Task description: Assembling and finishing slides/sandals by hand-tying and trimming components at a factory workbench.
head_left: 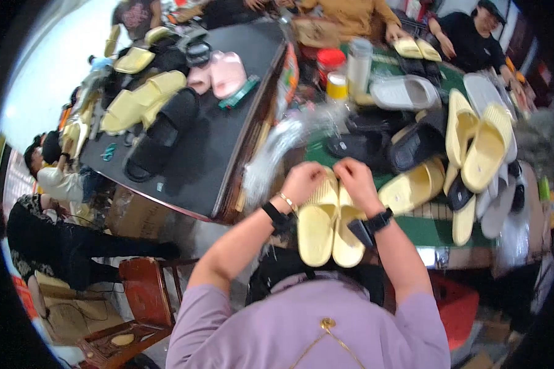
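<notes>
A pair of pale yellow slippers lies side by side in front of me at the table's near edge: the left slipper [316,241] and the right slipper [349,243]. Their heel ends point toward me. Over the ribbed straps at the far end, my left hand [303,182] has its thumb and fingers pinched together. My right hand [355,178] is closed in a similar pinch just beside it. What sits between the fingertips is too small and blurred to make out. A dark band is on each wrist.
To the right lie more yellow slippers [413,186], black slippers [418,146] and a grey-white slipper [404,92]. Clear plastic wrap [283,147] lies to the left. A red-lidded jar [330,64] stands beyond. A dark table [218,144] holds more footwear. Several people are around.
</notes>
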Demonstrator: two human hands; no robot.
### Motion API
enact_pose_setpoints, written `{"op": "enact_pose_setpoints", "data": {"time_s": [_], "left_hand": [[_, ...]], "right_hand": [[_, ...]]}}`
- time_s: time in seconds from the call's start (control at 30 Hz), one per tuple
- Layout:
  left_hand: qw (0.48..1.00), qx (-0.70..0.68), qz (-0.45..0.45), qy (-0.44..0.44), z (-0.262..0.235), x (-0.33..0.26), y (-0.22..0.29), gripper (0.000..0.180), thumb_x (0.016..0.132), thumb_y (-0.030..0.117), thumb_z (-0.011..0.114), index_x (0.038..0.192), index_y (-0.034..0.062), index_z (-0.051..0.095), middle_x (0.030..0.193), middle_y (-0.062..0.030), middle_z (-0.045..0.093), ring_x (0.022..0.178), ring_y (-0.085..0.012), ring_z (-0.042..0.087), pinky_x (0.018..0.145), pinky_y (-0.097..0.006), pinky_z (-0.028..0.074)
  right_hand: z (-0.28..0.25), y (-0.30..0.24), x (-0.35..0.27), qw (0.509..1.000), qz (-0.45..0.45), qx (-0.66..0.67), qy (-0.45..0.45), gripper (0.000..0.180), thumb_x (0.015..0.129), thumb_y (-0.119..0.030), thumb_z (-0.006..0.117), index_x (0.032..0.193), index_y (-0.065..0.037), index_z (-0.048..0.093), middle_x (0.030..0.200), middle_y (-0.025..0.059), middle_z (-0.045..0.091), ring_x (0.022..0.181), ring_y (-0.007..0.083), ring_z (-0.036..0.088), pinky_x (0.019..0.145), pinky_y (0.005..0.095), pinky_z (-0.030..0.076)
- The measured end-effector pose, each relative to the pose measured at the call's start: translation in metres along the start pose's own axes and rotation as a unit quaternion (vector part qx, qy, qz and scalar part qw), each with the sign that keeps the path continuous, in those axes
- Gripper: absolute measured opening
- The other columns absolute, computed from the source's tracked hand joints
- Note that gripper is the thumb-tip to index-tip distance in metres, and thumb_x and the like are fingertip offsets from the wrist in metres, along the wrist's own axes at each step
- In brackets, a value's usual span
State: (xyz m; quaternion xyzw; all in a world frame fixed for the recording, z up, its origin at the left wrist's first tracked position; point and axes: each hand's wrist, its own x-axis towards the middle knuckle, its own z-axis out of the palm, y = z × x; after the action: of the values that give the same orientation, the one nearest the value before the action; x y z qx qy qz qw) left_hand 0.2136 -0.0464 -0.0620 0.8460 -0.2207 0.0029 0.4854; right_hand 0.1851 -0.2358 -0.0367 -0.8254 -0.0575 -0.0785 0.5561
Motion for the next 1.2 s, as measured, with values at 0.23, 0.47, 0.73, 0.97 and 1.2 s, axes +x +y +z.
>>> {"op": "enact_pose_setpoints", "data": {"time_s": [0.23, 0.47, 0.73, 0.97, 1.2], "left_hand": [[1.0, -0.011, -0.016, -0.004, 0.004, -0.014, 0.011, 0.015, 0.088, 0.012, 0.065, 0.095, -0.0015, 0.064, 0.079, -0.011, 0.063, 0.07, -0.0139, 0.06, 0.066, -0.031, 0.05], [0.999, -0.035, -0.024, 0.001, 0.006, -0.014, 0.016, 0.015, 0.087, 0.013, 0.064, 0.094, 0.0004, 0.065, 0.082, -0.0134, 0.067, 0.074, -0.02, 0.066, 0.068, -0.032, 0.052], [0.999, -0.034, -0.025, -0.001, 0.005, -0.011, 0.017, 0.015, 0.088, 0.013, 0.064, 0.096, 0.0, 0.065, 0.079, -0.011, 0.066, 0.07, -0.0152, 0.063, 0.066, -0.031, 0.05], [0.998, -0.057, -0.041, -0.005, 0.002, -0.013, 0.02, 0.016, 0.089, 0.014, 0.064, 0.095, -0.0008, 0.064, 0.076, -0.0078, 0.064, 0.069, -0.0096, 0.056, 0.065, -0.029, 0.049], [0.997, -0.059, -0.042, -0.007, 0.002, -0.014, 0.023, 0.016, 0.089, 0.013, 0.064, 0.096, -0.0011, 0.064, 0.076, -0.0085, 0.065, 0.07, -0.0099, 0.057, 0.066, -0.028, 0.049]], "right_hand": [[0.005, 0.005, -0.015, 1.0, 0.025, -0.005, -0.016, 0.02, 0.088, -0.016, 0.06, 0.09, 0.003, 0.066, 0.072, 0.0155, 0.066, 0.064, 0.0209, 0.064, 0.061, 0.0333, 0.049], [0.004, 0.01, -0.015, 0.997, 0.053, 0.057, 0.01, 0.017, 0.088, -0.012, 0.061, 0.087, 0.004, 0.066, 0.071, 0.0069, 0.065, 0.062, 0.0107, 0.058, 0.059, 0.0282, 0.047], [0.006, 0.01, -0.014, 0.999, 0.02, 0.042, -0.006, 0.018, 0.088, -0.015, 0.062, 0.088, 0.002, 0.067, 0.07, 0.0088, 0.066, 0.062, 0.0134, 0.06, 0.06, 0.0294, 0.048], [0.007, 0.006, -0.016, 1.0, 0.005, 0.015, -0.012, 0.018, 0.087, -0.016, 0.063, 0.088, 0.002, 0.068, 0.071, 0.0096, 0.067, 0.062, 0.014, 0.061, 0.06, 0.0297, 0.048], [0.006, -0.001, -0.018, 1.0, 0.017, 0.0, -0.015, 0.018, 0.088, -0.016, 0.063, 0.088, 0.002, 0.068, 0.071, 0.0098, 0.067, 0.063, 0.0153, 0.062, 0.06, 0.0302, 0.049]]}}
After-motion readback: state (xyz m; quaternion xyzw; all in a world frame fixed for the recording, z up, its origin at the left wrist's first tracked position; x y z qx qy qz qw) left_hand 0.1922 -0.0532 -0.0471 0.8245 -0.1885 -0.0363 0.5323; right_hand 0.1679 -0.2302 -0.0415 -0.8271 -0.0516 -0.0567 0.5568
